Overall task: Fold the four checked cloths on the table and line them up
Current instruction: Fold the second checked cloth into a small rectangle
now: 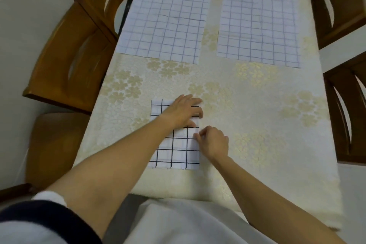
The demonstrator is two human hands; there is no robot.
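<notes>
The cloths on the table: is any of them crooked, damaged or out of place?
Nothing is torn or spilled. The far left cloth lies right at the table's left edge; the far right cloth sits further inside. Both show only fold creases.

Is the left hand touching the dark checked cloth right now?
Touching. The head view shows the left hand lying flat on the dark checked cloth, fingers straight, pressing on its far half.
</notes>
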